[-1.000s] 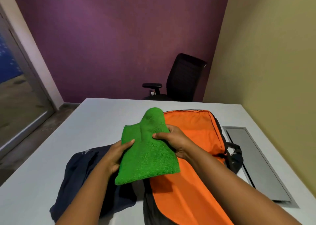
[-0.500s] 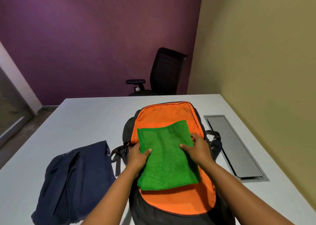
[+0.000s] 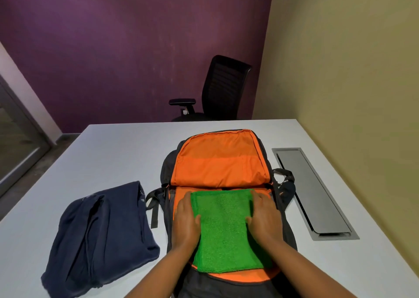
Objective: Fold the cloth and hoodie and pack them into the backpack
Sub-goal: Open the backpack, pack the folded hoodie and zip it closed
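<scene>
Far left: grey-framed glass door (image 3: 15,143) at the room edge, purple back wall behind. White rectangular table (image 3: 113,152) fills the lower view.

On the table's left part lies a folded navy-blue fabric hoodie (image 3: 99,236), in a loose bundle, just beside the backpack, touching neither hand. A black strap (image 3: 154,209) from the backpack lies on the table between hoodie and bag.

Centre: black backpack with bright orange lining (image 3: 217,161), lying flat and unzipped, the flap opened away from the person, main compartment exposed. Inside that compartment, on the orange lining, sits the folded green terry cloth (image 3: 224,232), flat and roughly rectangular.

Left hand (image 3: 186,223) lies palm-down along the cloth's left edge; fingers straight and pressed together, thumb resting on the cloth's top. Right hand (image 3: 264,220) mirrors it on the cloth's right edge; fingers straight and close together, thumb on the cloth. Neither hand pinches the cloth; whether fingertips tuck under the edge, cannot tell.

Behind the table: black mesh office chair (image 3: 222,89) with armrest. Right of the backpack: grey metal cable hatch (image 3: 313,191) set into the tabletop, apart from the bag's body. Far right: yellow-beige wall (image 3: 351,71).
</scene>
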Demonstrator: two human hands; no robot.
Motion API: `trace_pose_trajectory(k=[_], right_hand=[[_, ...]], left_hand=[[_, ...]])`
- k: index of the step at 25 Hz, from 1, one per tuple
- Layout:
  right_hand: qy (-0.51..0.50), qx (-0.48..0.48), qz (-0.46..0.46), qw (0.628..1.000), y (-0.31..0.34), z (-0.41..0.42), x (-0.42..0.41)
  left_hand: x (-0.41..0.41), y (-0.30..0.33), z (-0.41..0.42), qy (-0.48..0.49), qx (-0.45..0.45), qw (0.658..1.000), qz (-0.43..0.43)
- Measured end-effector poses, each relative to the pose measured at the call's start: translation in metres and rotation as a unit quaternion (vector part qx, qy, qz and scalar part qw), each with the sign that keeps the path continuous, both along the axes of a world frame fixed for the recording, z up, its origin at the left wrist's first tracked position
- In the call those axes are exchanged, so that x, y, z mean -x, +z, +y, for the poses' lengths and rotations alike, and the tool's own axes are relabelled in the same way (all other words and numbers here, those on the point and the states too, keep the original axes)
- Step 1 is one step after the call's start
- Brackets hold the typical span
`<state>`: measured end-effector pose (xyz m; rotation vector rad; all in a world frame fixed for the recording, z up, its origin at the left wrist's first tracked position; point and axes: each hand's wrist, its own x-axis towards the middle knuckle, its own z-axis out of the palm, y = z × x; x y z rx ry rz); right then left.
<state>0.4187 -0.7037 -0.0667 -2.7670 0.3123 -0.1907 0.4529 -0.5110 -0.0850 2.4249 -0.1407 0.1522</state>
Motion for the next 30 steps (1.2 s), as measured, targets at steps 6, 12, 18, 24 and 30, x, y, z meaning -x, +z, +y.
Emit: trace_pose_trajectory(k=[6, 12, 18, 24, 30], right_hand=[[0.169, 0.11, 0.171, 0.964, -0.041, 0.003, 0.002], [0.218, 0.092, 0.199, 0.951, -0.046, -0.005, 0.004], [0.207, 0.093, 0.221, 0.949, -0.05, 0.001, 0.0], [0.127, 0.062, 0.034, 0.989, -0.031, 0.023, -0.009], [0.157, -0.186, -0.102, 0.965, 0.005, 0.115, -0.048]], left_hand=[[-0.003, -0.043, -0.007, -0.298, -0.347, 0.889, 0.002], [-0.012, -0.058, -0.011, -0.318, -0.382, 0.867, 0.038], [-0.012, -0.063, -0.009, -0.325, -0.368, 0.871, 0.013], [-0.02, -0.031, 0.017, -0.231, -0.373, 0.894, -0.094], [-0.041, -0.005, 0.127, 0.11, -0.283, 0.952, -0.035]])
